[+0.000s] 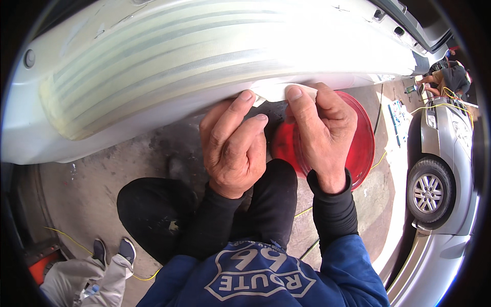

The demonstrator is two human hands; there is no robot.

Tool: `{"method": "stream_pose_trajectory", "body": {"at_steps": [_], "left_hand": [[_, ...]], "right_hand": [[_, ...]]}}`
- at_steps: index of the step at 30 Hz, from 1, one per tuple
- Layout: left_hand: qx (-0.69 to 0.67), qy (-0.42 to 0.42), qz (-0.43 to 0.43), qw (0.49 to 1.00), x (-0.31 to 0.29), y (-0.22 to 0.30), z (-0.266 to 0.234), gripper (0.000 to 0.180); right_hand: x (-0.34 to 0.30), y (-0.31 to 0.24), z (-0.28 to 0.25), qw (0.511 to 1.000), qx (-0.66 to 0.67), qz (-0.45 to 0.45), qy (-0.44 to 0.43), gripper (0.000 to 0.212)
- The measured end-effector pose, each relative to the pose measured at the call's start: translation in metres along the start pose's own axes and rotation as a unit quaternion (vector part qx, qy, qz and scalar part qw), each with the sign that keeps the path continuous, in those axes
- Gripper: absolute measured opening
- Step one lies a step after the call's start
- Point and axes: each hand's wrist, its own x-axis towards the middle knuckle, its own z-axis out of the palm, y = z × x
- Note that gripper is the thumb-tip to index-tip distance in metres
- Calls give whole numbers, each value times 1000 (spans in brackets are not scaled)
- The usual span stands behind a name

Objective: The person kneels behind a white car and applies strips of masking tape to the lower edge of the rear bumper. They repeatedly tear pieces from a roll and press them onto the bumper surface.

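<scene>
A small pale, bendable sheet (275, 92), perhaps sandpaper or paper, is stretched between my hands just below the edge of a car bumper. My right hand (327, 120) pinches its right end, thumb on top and fingers curled behind. The fingers of my left hand (233, 140) are bent, with one fingertip at the sheet's left corner; the grip there is partly hidden. Above both hands spans the silvery bumper (169, 77), with a yellowish-white patch crossed by several grey stripes.
A red round lid or tub (362, 138) stands on the concrete floor (92, 189) by my right hand. A silver car (450, 169) is at the right. Another person (450, 77) crouches far right; a person's legs (110, 271) show lower left. Yellow cord (69, 238) crosses the floor.
</scene>
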Motion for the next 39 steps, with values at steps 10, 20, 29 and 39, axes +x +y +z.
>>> {"method": "stream_pose_trajectory", "body": {"at_steps": [10,20,29,39], "left_hand": [[-69,4,-13,998,-1,-6,-2,37],[-62,-16,-5,998,1,-7,-5,35],[-38,-61,31,997,7,-13,-15,36],[3,-80,55,995,17,-12,-19,37]], "right_hand": [[1,-2,-4,999,-30,-34,2,30],[-1,5,0,1000,-12,-10,16,36],[2,5,3,999,-30,-30,24,36],[1,-2,3,997,-17,-50,49,35]]}}
